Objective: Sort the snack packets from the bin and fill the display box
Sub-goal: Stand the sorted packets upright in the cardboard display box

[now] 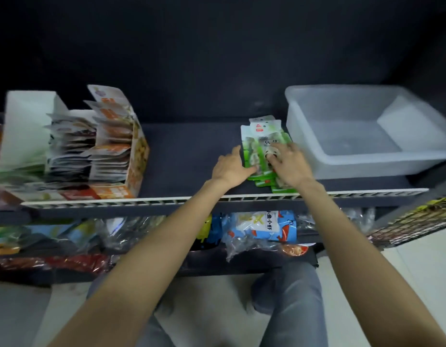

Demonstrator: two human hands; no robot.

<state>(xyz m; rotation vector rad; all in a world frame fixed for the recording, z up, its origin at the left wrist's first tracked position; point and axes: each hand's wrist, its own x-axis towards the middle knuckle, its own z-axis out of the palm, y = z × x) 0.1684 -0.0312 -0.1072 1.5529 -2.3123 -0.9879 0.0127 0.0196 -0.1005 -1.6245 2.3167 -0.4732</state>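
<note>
both hands work one pile: the green packets (263,151) lie stacked on the shelf (187,156), just left of the bin (362,161). our left hand (230,166) sets its fingers against the pile's left edge; our right hand (290,164) lies on top with fingers spread, pressing. neither hand appears curled round a packet, though motion blur hides the fingertips.

we judge the step as squaring the sorted pile before transfer. the bin looks emptied, so sorting seems almost done.

next move: close both hands round the pile, lift it as one block, and carry it left to the box (112,156), which stands well apart and already holds rows of upright packets.

hazards: the packets look slick and may fan out on lifting. the box rows look tightly filled. the shelf rail (142,202) runs along the front edge. bagged snacks (262,226) sit on the shelf below.
</note>
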